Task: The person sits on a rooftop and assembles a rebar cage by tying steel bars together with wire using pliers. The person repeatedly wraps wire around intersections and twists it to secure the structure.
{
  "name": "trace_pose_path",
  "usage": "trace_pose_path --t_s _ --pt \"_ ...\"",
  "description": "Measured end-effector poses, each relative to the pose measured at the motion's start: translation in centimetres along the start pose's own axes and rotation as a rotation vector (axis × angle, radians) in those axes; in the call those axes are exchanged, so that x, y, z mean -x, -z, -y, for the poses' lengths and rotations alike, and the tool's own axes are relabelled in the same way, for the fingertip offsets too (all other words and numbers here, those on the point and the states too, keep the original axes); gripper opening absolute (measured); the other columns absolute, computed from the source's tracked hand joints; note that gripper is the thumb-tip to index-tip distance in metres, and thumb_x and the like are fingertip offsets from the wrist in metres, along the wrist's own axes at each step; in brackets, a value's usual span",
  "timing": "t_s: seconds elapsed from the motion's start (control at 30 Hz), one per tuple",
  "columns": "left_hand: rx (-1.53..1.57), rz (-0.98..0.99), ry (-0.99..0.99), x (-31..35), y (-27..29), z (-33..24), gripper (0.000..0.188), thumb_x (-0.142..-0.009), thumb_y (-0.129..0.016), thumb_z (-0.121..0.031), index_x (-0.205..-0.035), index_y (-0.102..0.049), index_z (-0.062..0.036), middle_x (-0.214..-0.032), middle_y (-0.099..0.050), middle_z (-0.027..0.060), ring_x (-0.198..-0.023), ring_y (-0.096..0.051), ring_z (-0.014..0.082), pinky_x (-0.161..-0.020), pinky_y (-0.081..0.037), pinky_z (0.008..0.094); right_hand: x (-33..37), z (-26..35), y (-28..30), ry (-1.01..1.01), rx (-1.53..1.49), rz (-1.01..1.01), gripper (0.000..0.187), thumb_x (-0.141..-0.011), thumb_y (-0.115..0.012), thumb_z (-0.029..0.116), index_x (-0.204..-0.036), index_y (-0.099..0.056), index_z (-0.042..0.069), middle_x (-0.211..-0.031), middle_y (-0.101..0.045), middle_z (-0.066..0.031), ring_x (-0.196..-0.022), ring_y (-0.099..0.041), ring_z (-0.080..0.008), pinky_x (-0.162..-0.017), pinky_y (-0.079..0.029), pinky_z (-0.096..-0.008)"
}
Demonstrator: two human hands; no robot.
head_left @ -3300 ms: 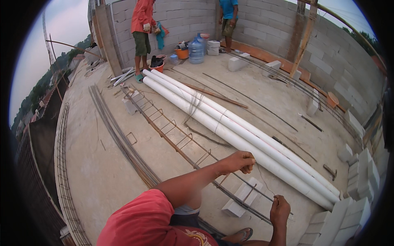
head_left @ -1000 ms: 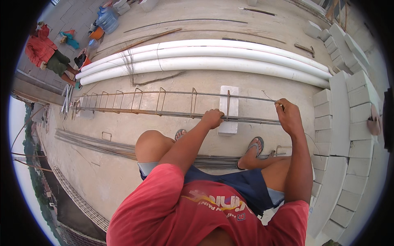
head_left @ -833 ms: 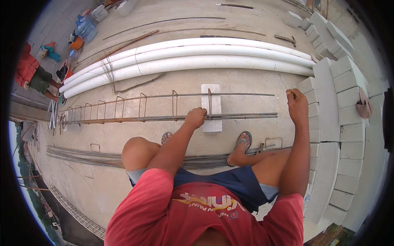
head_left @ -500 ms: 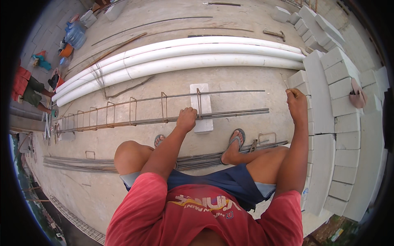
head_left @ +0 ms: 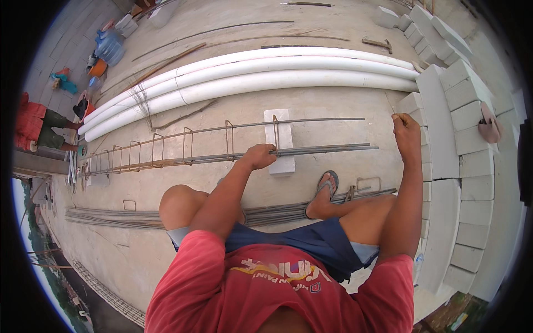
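Note:
A long cage of rebar [head_left: 333, 148] and square wire stirrups [head_left: 229, 140] lies across the floor in front of me, propped near its right end on a white block [head_left: 284, 132]. My left hand [head_left: 261, 156] is closed over the lower bars, its fingertips against the stirrup above the block. Off to the right, my right hand [head_left: 407, 135] is raised with thumb and fingers pinched together. A thin wire [head_left: 392, 106] seems to stick up from that pinch, too fine to follow fully.
White pipes [head_left: 250, 83] lie beyond the cage. Stacked pale blocks [head_left: 476, 188] line my right side. Loose rebar [head_left: 116, 217] runs beside my sandalled feet. A hammer [head_left: 378, 44] rests farther off. Another person [head_left: 47, 125] is at far left, near blue water bottles [head_left: 109, 47].
My left hand has slid right along the bars to the stirrup. One lower bar now sticks out farther right than its neighbour. The right hand stays raised and pinched.

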State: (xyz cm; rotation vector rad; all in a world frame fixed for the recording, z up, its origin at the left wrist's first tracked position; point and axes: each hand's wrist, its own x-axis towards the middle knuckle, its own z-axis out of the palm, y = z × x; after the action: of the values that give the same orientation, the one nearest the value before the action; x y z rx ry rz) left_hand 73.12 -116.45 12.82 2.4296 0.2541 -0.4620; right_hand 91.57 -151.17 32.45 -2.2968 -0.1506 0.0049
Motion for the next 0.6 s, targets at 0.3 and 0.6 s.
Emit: trace_pose_path --t_s 0.3,0.6 --pt "0.067 -0.014 0.005 -0.4 -0.3 -0.1 0.032 -0.088 -0.058 -0.028 -0.108 -0.065 -0.0037 -0.103 -0.066 0.0206 -0.100 -0.061 0.0372 -0.087 -0.047 0.0435 1.0 -0.1 -0.3 0.036 -0.038 -0.015 0.030 -0.090 -0.057 0.024 -0.101 -0.066 -0.003 -0.070 -0.056 -0.0048 -0.064 -0.048 -0.0137 -0.062 -0.041 -0.0295" --pt "0.111 -0.074 -0.004 -0.5 -1.3 0.2 0.028 -0.086 -0.060 -0.029 -0.099 -0.068 -0.0052 -0.099 -0.067 0.0177 -0.097 -0.063 0.0336 -0.084 -0.048 0.0425 2.5 3.7 0.0 -0.101 -0.820 0.038 0.026 -0.094 -0.058 0.024 -0.105 -0.061 0.001 -0.067 -0.052 -0.0006 -0.054 -0.048 -0.0089 -0.044 -0.034 -0.0219"
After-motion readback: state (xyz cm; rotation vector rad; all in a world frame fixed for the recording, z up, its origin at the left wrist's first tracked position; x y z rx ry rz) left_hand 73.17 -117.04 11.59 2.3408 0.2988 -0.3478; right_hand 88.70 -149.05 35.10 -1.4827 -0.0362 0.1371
